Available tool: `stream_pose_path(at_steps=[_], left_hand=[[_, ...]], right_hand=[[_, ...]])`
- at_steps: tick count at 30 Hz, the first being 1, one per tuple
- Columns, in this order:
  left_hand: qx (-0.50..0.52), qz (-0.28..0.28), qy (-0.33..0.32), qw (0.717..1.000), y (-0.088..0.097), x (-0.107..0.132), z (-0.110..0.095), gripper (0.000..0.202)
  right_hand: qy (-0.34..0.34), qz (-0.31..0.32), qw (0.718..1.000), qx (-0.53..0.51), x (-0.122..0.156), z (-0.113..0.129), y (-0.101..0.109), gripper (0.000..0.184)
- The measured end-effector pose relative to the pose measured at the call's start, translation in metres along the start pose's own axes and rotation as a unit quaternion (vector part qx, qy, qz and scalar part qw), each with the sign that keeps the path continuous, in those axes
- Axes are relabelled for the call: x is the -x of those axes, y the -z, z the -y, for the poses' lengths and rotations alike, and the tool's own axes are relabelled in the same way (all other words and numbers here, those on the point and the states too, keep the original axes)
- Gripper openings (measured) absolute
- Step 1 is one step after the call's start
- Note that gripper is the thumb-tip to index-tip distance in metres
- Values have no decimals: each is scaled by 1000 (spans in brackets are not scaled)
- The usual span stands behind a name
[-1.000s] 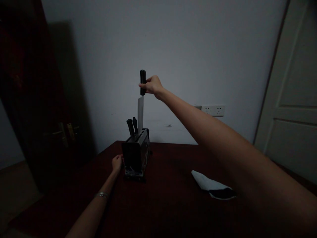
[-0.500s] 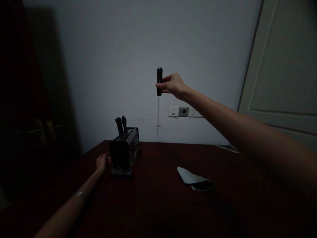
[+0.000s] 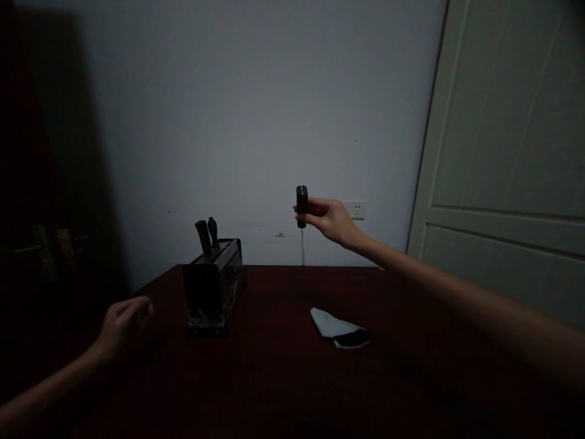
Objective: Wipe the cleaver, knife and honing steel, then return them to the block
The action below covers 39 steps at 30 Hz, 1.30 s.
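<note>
High above the table, my right hand (image 3: 336,221) grips a knife (image 3: 301,207) by its black handle, with the thin blade pointing down. My left hand (image 3: 124,320) is off to the left with its fingers curled in and nothing visible in them. It is apart from the knife block (image 3: 212,283), a dark box with shiny sides. Two black handles (image 3: 203,236) stick up from the block's slots. Below and to the right of the held knife, a folded white-and-black cloth (image 3: 338,328) lies on the table.
The dark red wooden table (image 3: 269,378) runs back to a pale wall with a socket (image 3: 357,210), partly covered by my right hand. A panelled door (image 3: 507,122) stands at the right. A door handle (image 3: 64,247) shows in the dark at the left.
My right hand has lowered the knife, and its blade now points more away from me. My left hand has left the side of the knife block and moved left, towards me. The view has shifted slightly right.
</note>
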State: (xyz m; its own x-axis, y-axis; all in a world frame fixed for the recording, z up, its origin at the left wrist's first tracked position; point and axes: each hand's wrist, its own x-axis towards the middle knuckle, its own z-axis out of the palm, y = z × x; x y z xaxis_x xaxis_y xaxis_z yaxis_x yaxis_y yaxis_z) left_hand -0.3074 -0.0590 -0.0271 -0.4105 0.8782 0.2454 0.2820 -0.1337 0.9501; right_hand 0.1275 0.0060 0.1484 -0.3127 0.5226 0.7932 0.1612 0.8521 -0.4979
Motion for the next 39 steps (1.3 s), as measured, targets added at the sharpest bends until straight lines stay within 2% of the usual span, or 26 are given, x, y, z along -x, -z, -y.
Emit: stream_pose_path(at_steps=[1,3,5,6,8,11,14,17,21,25,33,39], left_hand=[[0,44,-53,998,-2,14,-6,20],[-19,125,-77,989,-12,40,-20,28],[-20,202,-37,979,-28,60,-38,31],[11,201,-30,979,-39,68,-47,36],[32,263,14,964,-62,78,-66,37],[90,307,61,946,-98,85,-89,38],[144,383,110,906,-132,89,-104,41],[199,443,134,864,-162,94,-117,43],[222,487,173,827,-194,100,-130,46],[216,510,212,805,-213,99,-130,47],[216,566,225,763,-232,103,-120,43],[237,551,217,770,-238,111,-118,35]], right_hand=[[-1,0,1000,10,8,-2,0,37],[8,-2,999,37,25,-7,-2,38],[28,-3,996,83,40,-11,-3,37],[40,-4,993,111,48,-13,-4,37],[74,0,984,159,61,-16,-4,37],[145,41,969,195,79,-24,-1,41],[206,95,949,218,95,-33,1,51],[234,125,934,237,109,-42,-1,60],[270,139,921,244,124,-50,-6,62],[288,156,912,248,132,-53,-8,57],[279,167,913,248,143,-68,-13,53],[292,171,907,252,147,-73,-14,54]])
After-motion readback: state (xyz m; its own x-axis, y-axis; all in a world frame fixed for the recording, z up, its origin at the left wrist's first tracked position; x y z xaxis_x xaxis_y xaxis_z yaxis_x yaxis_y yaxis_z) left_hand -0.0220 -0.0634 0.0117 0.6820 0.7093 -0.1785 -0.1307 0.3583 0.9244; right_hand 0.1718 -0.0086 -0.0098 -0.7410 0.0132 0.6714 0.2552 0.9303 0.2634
